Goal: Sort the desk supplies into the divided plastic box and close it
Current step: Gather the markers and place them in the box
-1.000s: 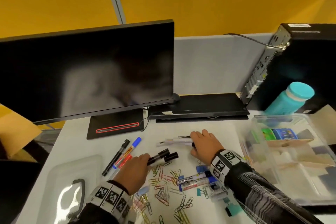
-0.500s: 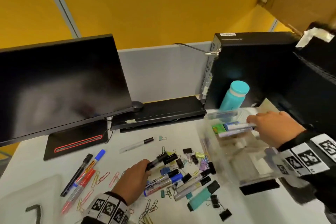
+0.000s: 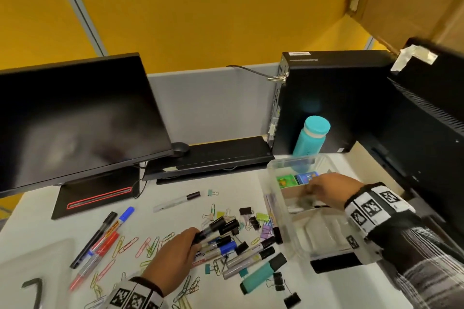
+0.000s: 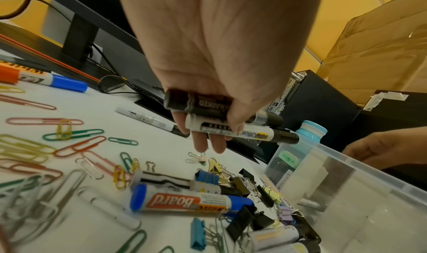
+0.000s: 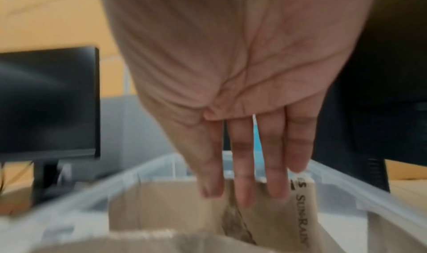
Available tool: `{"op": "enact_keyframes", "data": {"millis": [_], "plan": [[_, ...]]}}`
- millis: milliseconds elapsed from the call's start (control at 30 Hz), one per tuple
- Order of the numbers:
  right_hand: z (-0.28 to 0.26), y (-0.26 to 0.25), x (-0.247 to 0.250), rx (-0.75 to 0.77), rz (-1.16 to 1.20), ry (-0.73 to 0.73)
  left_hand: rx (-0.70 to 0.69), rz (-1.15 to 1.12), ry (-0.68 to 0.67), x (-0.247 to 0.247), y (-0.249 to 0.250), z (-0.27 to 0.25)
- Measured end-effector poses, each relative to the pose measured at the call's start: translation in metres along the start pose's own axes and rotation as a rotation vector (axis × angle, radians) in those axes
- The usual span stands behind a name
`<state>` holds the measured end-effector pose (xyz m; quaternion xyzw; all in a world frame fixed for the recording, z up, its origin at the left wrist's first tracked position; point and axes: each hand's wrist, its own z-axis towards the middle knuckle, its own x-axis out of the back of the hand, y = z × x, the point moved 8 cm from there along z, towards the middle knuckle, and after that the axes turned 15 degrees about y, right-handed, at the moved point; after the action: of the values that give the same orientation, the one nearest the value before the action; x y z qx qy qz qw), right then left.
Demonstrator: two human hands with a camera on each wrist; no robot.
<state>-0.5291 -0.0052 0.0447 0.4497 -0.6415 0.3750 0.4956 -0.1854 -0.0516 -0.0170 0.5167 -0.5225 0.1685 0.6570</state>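
Head view: my left hand is gripping two light, slick markers mid-barrel, right hand hovering open-fingered over box.

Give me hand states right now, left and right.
Left hand: closed around two black-capped markers, lifted above the desk.
Right hand: open, fingers straight, holding nothing, over the plastic box.

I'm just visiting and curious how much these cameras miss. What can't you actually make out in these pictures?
- What lies under the right hand in the clear box: head view, the hand covers it.
- The box's cardboard dividers: right wrist view, motion blur.
- Full print on the markers the left hand grips: left wrist view, thumb covers it.
- The lid: head view, cut off by the edge.
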Motion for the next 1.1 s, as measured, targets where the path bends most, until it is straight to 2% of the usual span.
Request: {"op": "enact_keyframes", "data": {"millis": [100, 200, 267, 367, 467, 600, 700, 867, 1000, 1100], "plan": [[-0.019, 0.022, 0.01, -0.08, 0.158, 0.215, -0.003, -0.022, 0.015, 0.001, 0.014, -0.005], [-0.041, 0.053, -0.009, -0.239, 0.216, 0.329, -0.036, -0.053, 0.066, 0.009, 0.05, 0.001], [-0.054, 0.063, -0.031, -0.34, 0.311, 0.312, -0.116, -0.066, 0.117, 0.016, 0.086, 0.012], [-0.068, 0.054, -0.061, -0.399, 0.458, 0.261, -0.265, -0.043, 0.165, 0.016, 0.146, 0.036], [-0.075, 0.049, -0.067, -0.412, 0.397, 0.341, -0.378, 0.064, 0.142, -0.005, 0.196, 0.068], [-0.077, 0.047, -0.065, -0.408, 0.307, 0.392, -0.49, 0.329, 0.035, -0.049, 0.242, 0.099], [-0.076, 0.045, -0.064, -0.4, 0.276, 0.404, -0.497, 0.386, -0.077, -0.078, 0.252, 0.11], [-0.078, 0.046, -0.065, -0.409, 0.275, 0.406, -0.374, 0.107, -0.252, -0.091, 0.239, 0.125], [-0.08, 0.045, -0.065, -0.412, 0.291, 0.37, -0.371, -0.151, -0.188, -0.05, 0.235, 0.119], [-0.084, 0.039, -0.056, -0.424, 0.276, 0.39, -0.29, -0.313, -0.027, -0.01, 0.2, 0.111]]}}
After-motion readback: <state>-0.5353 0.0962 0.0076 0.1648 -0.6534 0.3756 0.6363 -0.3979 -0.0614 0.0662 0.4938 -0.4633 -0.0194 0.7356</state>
